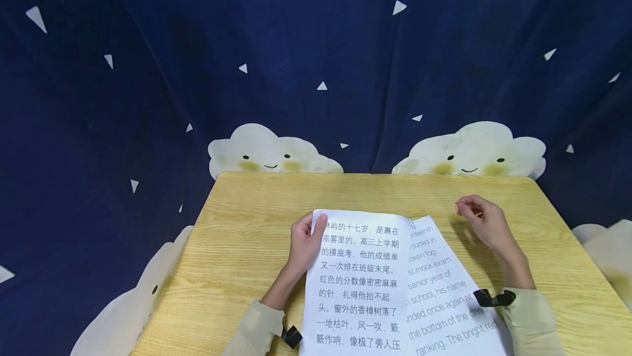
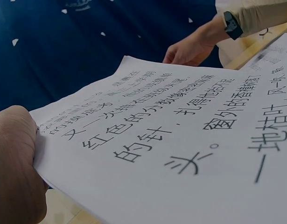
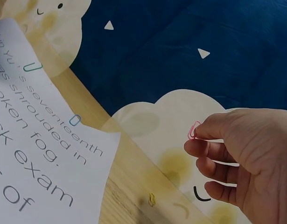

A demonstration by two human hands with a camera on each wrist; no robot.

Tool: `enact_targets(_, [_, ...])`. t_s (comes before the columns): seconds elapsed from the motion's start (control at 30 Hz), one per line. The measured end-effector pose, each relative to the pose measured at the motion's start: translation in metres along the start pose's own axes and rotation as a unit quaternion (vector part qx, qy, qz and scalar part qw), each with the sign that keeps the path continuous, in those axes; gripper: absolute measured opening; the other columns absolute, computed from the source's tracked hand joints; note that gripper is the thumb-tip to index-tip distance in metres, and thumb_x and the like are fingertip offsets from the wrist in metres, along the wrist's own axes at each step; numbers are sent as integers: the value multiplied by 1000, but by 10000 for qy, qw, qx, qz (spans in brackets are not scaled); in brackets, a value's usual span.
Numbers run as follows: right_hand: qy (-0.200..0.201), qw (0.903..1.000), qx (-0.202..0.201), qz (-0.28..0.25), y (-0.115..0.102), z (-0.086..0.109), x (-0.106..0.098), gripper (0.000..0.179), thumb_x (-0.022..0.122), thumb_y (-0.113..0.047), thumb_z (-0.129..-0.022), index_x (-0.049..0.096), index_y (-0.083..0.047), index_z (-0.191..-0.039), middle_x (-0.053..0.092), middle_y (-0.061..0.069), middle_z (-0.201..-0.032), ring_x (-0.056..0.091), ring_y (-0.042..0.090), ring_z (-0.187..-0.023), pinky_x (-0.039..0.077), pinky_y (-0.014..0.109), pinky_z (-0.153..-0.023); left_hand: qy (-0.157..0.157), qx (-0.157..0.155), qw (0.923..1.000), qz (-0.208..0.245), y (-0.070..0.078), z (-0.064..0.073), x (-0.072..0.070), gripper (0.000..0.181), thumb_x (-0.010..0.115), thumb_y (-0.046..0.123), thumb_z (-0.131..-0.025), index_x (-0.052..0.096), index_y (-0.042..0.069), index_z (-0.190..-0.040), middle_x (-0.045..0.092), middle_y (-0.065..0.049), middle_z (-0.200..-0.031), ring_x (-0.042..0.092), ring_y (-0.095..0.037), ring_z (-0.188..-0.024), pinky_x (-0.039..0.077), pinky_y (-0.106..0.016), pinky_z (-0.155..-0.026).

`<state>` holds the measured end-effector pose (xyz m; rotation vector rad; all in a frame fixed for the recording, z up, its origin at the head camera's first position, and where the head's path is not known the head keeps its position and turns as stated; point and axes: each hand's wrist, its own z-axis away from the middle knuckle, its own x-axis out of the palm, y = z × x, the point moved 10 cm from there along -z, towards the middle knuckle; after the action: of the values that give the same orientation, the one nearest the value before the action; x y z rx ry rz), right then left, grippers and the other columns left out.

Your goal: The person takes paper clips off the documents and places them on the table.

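My left hand [image 1: 303,243] grips the upper left corner of a sheet with printed Chinese text [image 1: 355,279], thumb on top. Beneath it, fanned out to the right, lies a sheet with English text [image 1: 444,290]. A green paper clip [image 3: 33,67] and a blue paper clip [image 3: 75,120] sit on the top edge of the paper in the right wrist view. Off to the right of the sheets, my right hand [image 1: 486,224] pinches a pink paper clip [image 3: 193,130] between thumb and index finger, its other fingers curled.
A yellow paper clip [image 3: 152,199] lies on the wooden table [image 1: 237,268] near my right hand. Behind the table hangs a dark blue curtain [image 1: 296,32] printed with clouds and white triangles. Black bands circle both wrists.
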<state>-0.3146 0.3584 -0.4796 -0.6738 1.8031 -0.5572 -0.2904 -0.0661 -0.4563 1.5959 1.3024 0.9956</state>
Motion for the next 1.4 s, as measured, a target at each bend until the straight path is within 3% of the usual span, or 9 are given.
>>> enact_targets(0.2, [67,9999,83,-16,5,-1,-3,24,55,-27,-101,64,-6,-104,66,10,-90,57,23,-75,44,19,-54,5,7,10000,5,1,-1,1,20,52,6,-101,66,-9,-103,64,-28,-72,62,-38,-52,52,-31,-41])
enact_targets(0.4, [114,9999,123,26,12,-2,-5,24,55,-26,-101,65,-4,-104,67,12,-90,57,23,-75,43,18,-53,18,1,10000,-6,1,-1,0,20,52,6,-100,65,-9,-103,65,-28,-73,63,-33,-52,52,-31,-41])
enact_targets(0.63, [116,9997,218,60,22,-1,-4,24,55,-27,-101,64,-4,-105,66,12,-91,55,18,-77,44,19,-52,60,73,10000,15,-25,-4,-3,22,54,12,-101,67,-4,-105,66,-23,-73,63,-25,-51,51,-30,-40])
enact_targets(0.9, [114,9995,286,81,34,1,0,25,54,-26,-101,63,-4,-105,66,14,-92,52,12,-75,44,20,-50,30,-2,10000,1,-25,-4,-2,22,54,16,-101,68,-1,-105,67,-22,-74,64,-26,-53,53,-32,-42])
enact_targets(1.13, [40,9985,521,146,45,2,6,31,50,-31,-102,61,-3,-109,64,15,-95,51,14,-78,46,22,-51,-12,7,10000,10,-2,-1,1,20,51,6,-101,65,-9,-104,65,-27,-73,63,-30,-52,52,-30,-41])
enact_targets(1.4, [10,9974,705,175,56,3,10,30,49,-30,-103,60,-4,-108,63,14,-97,51,17,-80,46,21,-52,-11,58,10000,-58,-1,-1,1,20,53,8,-101,66,-8,-102,65,-26,-71,62,-31,-50,51,-27,-41])
